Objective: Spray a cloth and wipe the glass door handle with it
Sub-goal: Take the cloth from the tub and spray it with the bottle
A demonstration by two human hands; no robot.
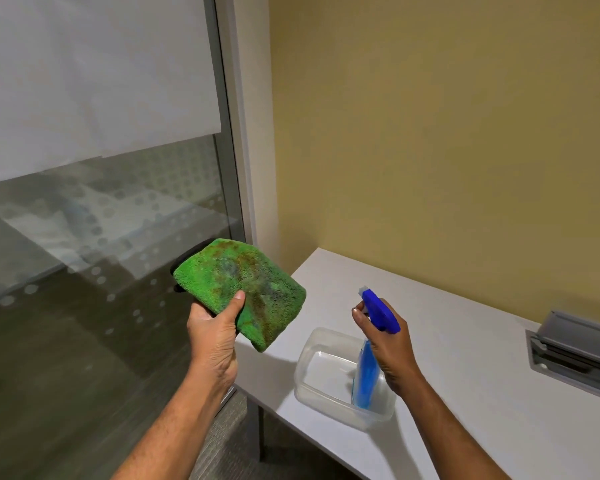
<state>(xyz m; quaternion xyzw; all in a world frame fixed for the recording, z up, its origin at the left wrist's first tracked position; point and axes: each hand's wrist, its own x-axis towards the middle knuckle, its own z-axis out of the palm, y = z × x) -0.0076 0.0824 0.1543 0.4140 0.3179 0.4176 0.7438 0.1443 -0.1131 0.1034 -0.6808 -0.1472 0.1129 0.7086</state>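
White table (465, 358) beside glass door (84, 237), yellow wall (430, 133)

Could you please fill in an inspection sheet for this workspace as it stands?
Surface: white table, bare around the tub.
Job's things: stained green cloth; blue spray bottle, nozzle towards the cloth; door handle mostly hidden behind the cloth.
Clutter: clear plastic tub.
Hands: left hand holds the cloth; right hand holds the bottle.
Cables: nothing seen; grey hatch open in the table.
Surroundings: glass door, yellow wall.
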